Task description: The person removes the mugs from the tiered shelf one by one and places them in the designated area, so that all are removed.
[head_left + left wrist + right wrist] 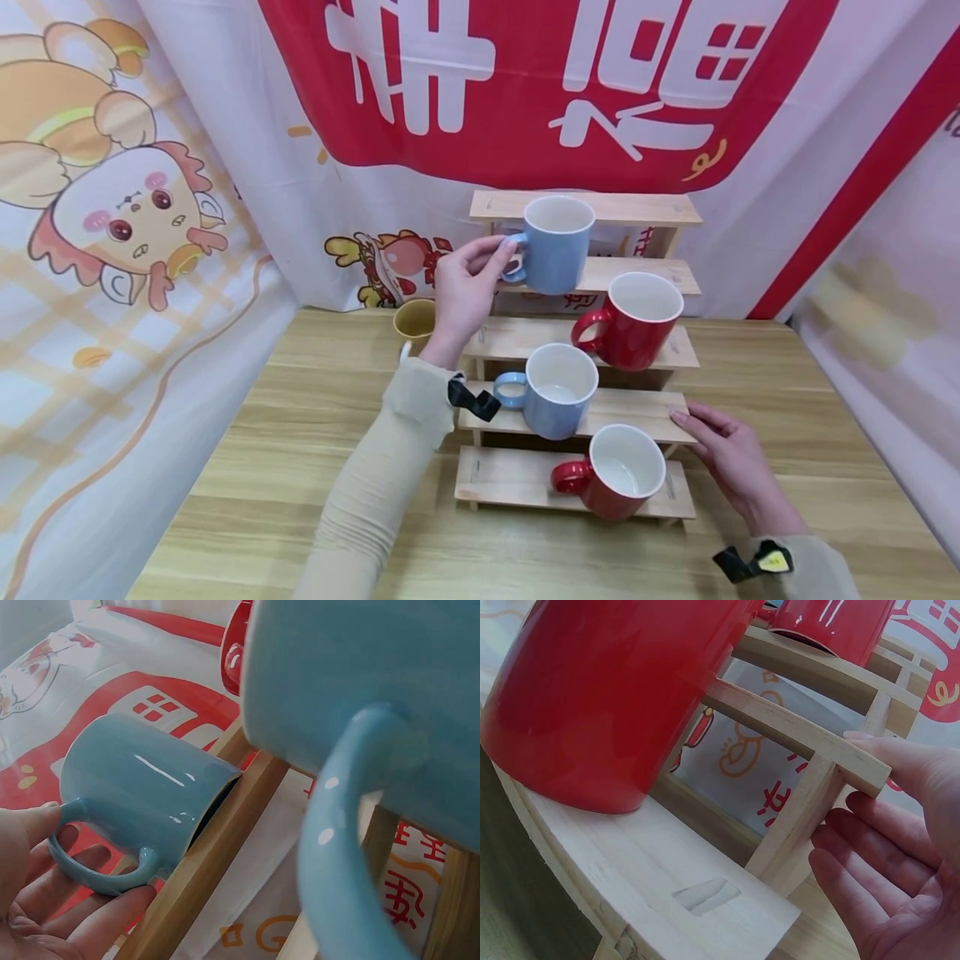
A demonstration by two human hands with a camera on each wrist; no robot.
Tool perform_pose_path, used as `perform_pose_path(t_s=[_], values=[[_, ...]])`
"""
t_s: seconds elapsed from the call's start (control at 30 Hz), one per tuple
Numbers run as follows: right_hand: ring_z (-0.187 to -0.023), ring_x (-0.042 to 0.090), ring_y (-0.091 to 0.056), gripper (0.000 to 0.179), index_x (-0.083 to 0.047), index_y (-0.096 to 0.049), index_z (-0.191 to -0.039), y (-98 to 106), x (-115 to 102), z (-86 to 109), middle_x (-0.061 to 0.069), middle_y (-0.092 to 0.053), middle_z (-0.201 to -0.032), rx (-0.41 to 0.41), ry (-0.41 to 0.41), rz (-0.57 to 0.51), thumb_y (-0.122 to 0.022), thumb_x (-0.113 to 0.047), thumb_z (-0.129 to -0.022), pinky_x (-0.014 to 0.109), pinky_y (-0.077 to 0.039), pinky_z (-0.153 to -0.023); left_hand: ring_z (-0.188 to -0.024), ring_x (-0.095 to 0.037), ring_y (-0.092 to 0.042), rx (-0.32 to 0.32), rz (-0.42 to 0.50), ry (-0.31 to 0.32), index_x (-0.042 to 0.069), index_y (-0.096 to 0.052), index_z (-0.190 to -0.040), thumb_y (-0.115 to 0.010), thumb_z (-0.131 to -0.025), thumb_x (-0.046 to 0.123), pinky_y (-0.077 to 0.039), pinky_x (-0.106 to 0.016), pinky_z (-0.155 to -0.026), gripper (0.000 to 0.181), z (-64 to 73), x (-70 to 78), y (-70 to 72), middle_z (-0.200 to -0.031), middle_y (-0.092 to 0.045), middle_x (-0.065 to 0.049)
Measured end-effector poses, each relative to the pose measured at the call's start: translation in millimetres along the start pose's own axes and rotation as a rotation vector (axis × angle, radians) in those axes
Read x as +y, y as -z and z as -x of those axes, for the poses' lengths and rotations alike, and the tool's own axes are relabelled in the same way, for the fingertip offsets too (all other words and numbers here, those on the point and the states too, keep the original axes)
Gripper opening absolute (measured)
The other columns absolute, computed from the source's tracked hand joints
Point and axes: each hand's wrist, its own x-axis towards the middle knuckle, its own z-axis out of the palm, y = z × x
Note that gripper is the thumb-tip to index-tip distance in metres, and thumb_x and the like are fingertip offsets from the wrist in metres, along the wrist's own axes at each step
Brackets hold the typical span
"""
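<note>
My left hand [471, 283] pinches the handle of a light blue mug [558, 250] beside the second step from the top of a wooden tiered stand [517, 333]. In the left wrist view that mug [142, 787] has its base at the step's edge, with thumb and fingers on the handle. My right hand [727, 458] grips the right end of the second step from the bottom, thumb on top and fingers below, as the right wrist view shows. Another light blue mug [558, 396] stands on that step. Red mugs stand on the middle step [637, 329] and bottom step [618, 479].
A yellow cup [415, 319] stands on the wood-grain table [300, 433], left of the stand and partly behind my left wrist. A printed cloth [420, 175] hangs behind the stand, and more cloth [112, 333] borders the table's left side.
</note>
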Motion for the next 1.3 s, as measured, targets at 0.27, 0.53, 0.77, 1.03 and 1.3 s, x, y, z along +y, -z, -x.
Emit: perform_pose_path(t_s=[0.27, 0.53, 0.77, 1.03, 1.3], values=[[-0.099, 0.004, -0.068, 0.014, -0.026, -0.076, -0.111, -1.7, -0.2, 0.2, -0.012, -0.069, -0.109, 0.010, 0.001, 0.004, -0.072, -0.022, -0.098, 0.020, -0.056, -0.087, -0.100, -0.025, -0.073, 0.046, 0.050, 0.010, 0.010, -0.076, -0.117, -0.074, -0.095, 0.029, -0.062, -0.033, -0.079, 0.029, 4.1, 0.1, -0.6, -0.110, -0.076, -0.002], [-0.099, 0.004, -0.068, 0.013, -0.026, -0.076, -0.110, -1.1, 1.3, 0.3, -0.013, -0.069, -0.109, 0.009, 0.005, -0.004, -0.073, -0.022, -0.098, 0.020, -0.056, -0.087, -0.101, -0.029, -0.073, 0.087, 0.133, -0.049, 0.004, -0.075, -0.117, -0.074, -0.095, 0.024, -0.062, -0.036, -0.081, 0.030, 7.4, 14.8, 9.6, -0.110, -0.075, -0.012], [-0.100, 0.004, -0.067, 0.015, -0.025, -0.075, -0.112, 0.7, 2.0, -1.0, -0.012, -0.069, -0.110, 0.001, -0.005, -0.010, -0.072, -0.022, -0.098, 0.020, -0.056, -0.088, -0.102, -0.027, -0.073, 0.138, 0.084, -0.086, 0.005, -0.075, -0.117, -0.073, -0.096, 0.026, -0.061, -0.034, -0.082, 0.029, 10.7, 24.1, 32.9, -0.111, -0.075, -0.012], [-0.100, 0.004, -0.067, 0.019, -0.025, -0.075, -0.116, 2.1, 0.9, -2.8, -0.013, -0.069, -0.109, 0.007, -0.016, 0.018, -0.073, -0.026, -0.098, 0.019, -0.056, -0.087, -0.097, -0.030, -0.073, 0.249, 0.087, -0.072, 0.007, -0.078, -0.112, -0.076, -0.094, 0.024, -0.062, -0.033, -0.077, 0.025, 12.9, 29.1, 68.6, -0.108, -0.075, -0.015], [-0.101, 0.003, -0.067, 0.019, -0.027, -0.075, -0.117, 2.3, 0.0, -2.6, -0.014, -0.069, -0.109, 0.008, -0.027, 0.030, -0.073, -0.028, -0.097, 0.019, -0.056, -0.087, -0.095, -0.026, -0.074, 0.340, 0.068, -0.070, 0.004, -0.078, -0.110, -0.077, -0.093, 0.021, -0.062, -0.029, -0.073, 0.024, 20.3, 20.5, 110.4, -0.107, -0.074, -0.020]])
